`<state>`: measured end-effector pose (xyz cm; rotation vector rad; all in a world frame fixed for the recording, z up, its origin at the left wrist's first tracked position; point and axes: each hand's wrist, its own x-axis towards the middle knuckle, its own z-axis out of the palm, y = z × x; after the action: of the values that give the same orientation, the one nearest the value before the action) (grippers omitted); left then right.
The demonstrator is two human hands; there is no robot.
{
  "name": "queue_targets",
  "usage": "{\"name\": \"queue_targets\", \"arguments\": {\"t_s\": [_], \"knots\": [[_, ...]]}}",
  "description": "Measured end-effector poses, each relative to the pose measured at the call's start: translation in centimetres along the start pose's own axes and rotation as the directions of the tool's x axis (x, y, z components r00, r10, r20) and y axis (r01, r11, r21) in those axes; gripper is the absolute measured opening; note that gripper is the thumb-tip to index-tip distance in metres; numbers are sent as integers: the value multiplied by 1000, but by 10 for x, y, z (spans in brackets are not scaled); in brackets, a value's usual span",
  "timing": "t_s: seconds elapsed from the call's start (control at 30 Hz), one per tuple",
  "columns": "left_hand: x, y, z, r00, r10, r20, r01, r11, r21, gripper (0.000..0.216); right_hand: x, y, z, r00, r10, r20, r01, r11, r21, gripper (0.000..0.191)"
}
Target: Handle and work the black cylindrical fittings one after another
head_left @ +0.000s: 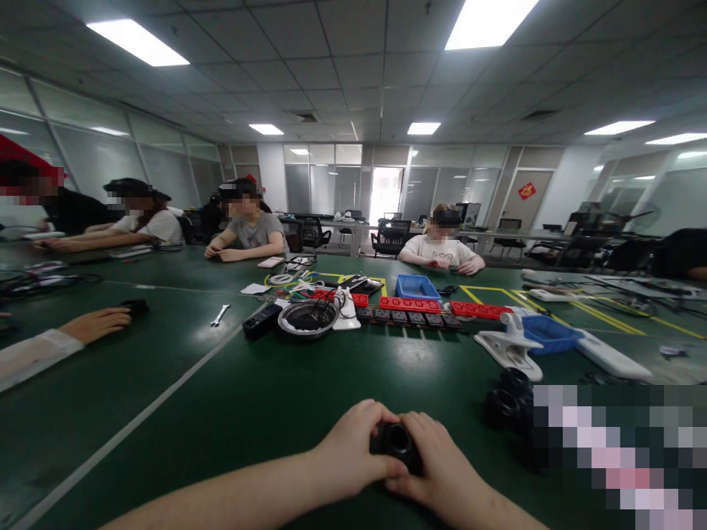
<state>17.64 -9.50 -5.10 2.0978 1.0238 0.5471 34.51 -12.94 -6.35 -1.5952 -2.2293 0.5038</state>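
Low over the near part of the green table (pixel 232 412), a black part with a round hole (pixel 398 439) sits between my two hands. My left hand (pixel 356 449) wraps its left side, with the thumb across the front and the fingers over the top. On the other side my right hand (pixel 434 460) curls round it, thumb below. Both hands are closed on this one piece, and their fingers cover much of it. Whether it rests on the tabletop I cannot tell. Farther right stand several similar black parts with round openings (pixel 505 405), bunched together.
Ahead lie a round metal dish (pixel 308 320), red power strips (pixel 412 305), blue trays (pixel 417 285) and a white clip stand (pixel 511 342). A wrench (pixel 219 316) lies to the left, near a co-worker's hand (pixel 102 324) on a dark object. Other people sit around the table.
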Motion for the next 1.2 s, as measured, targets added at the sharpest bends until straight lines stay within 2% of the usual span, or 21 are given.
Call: {"name": "queue_targets", "arguments": {"t_s": [0.1,0.2,0.3,0.4,0.5,0.57,0.67,0.8,0.93,1.0,1.2], "knots": [[0,-1,-6,994,79,74,-79,997,1,44,-1,6,-11,988,-67,138,47,988,150,40],[-1,-1,-7,988,111,108,-112,994,3,44,0,12,-15,975,-103,195,65,979,194,34],[-3,1,-3,995,70,69,-73,996,50,42,2,11,-9,990,-34,136,14,989,150,37],[-4,4,0,1000,17,-19,-15,994,110,38,1,5,4,999,43,0,-43,999,2,38],[-4,4,-1,1000,11,-27,-8,996,89,34,-1,-1,10,995,33,-94,-44,991,-124,42],[-3,4,-3,1000,29,10,-30,998,46,33,-3,-2,8,995,-2,-96,-10,992,-127,47],[0,0,-6,995,74,66,-76,997,20,33,-5,0,-4,997,-77,-1,76,997,-29,49],[2,-4,-8,990,78,121,-78,997,-5,36,-3,10,-16,977,-142,160,127,987,103,31],[1,-5,-5,986,80,149,-71,995,-65,38,-1,16,-13,983,-107,146,94,991,98,31],[-1,-4,-2,989,69,132,-60,996,-66,38,0,14,-9,990,-76,117,70,996,53,36],[-5,1,6,998,-21,-54,22,999,24,36,-3,-3,-1,999,-27,-45,15,973,-232,42]]}}
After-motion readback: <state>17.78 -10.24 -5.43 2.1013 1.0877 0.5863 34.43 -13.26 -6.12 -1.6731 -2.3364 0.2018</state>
